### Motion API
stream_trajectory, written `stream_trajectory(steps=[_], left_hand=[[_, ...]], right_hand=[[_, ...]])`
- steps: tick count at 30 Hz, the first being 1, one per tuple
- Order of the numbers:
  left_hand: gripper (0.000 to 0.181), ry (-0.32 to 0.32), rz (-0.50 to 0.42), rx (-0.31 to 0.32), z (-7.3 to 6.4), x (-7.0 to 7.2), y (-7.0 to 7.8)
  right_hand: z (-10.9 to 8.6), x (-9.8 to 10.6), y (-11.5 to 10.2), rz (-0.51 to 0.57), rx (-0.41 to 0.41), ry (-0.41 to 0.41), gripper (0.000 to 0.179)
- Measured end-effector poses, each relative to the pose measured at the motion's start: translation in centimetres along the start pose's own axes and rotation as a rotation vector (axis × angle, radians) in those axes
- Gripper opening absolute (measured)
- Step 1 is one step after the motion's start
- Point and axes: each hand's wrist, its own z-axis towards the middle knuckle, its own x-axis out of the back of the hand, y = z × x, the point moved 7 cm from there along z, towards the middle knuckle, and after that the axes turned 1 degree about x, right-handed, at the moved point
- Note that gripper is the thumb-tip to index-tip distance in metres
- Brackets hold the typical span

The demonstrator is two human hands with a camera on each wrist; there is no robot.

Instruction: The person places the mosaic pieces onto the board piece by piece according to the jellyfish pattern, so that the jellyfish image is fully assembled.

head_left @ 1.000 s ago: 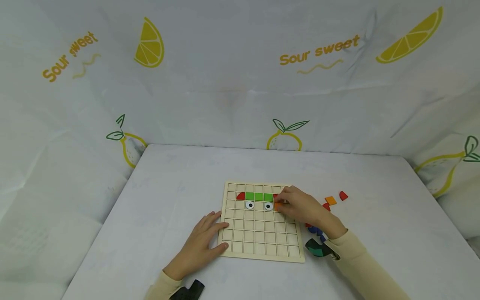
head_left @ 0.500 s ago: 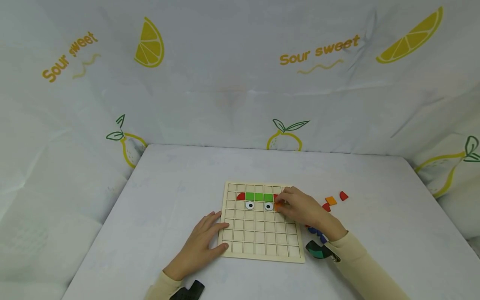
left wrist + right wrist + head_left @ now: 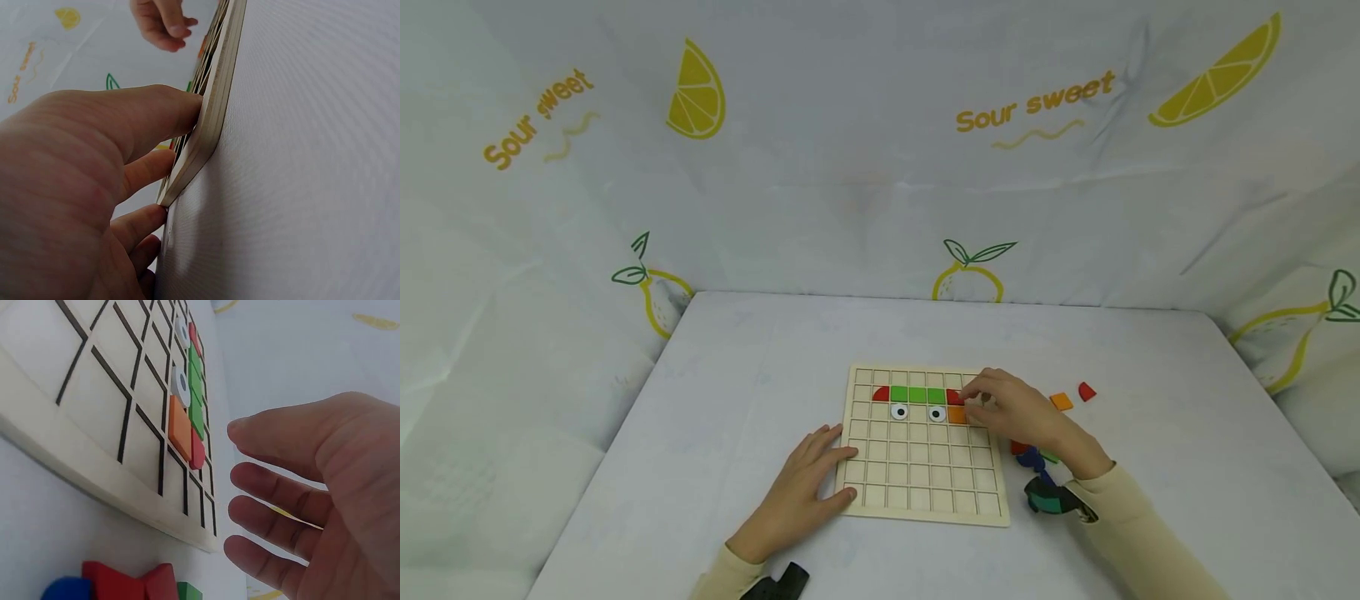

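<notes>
Pale wooden grid board lying flat — partly filled.
2nd row from top: red quarter-rnd tile, 3 grn sq. tiles, then 2nd red tile. Row below: 2 wht eye discs under 1st & 3rd grns; orange sq. tile under R-end red, beside R eye — R hand near it, fingertips apart from it. L hand touches board's L edge.
</notes>
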Motion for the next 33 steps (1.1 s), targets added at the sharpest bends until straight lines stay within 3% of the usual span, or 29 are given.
stream_trajectory(steps=[11,17,25,33], left_hand=[[0.047,-0.003,0.002,0.005,0.0,-0.1,0.1],[0.048,-0.003,0.008,0.009,0.0,-0.2,-0.1],[0.048,-0.003,0.002,0.012,0.0,-0.2,-0.4],[0.047,-0.005,-0.013,0.011,0.0,-0.2,-0.2]], right_hand=[[-1.9,3.2,2.2,0.036,-0.109,0.061,0.022],[-2.9,3.8,3.3,0.038,-0.142,0.053,0.023],[-3.4,2.6,3.7,0.045,-0.148,-0.050,0.024],[-3.6,1.2,3.9,-0.012,-0.237,-0.156,0.028]])
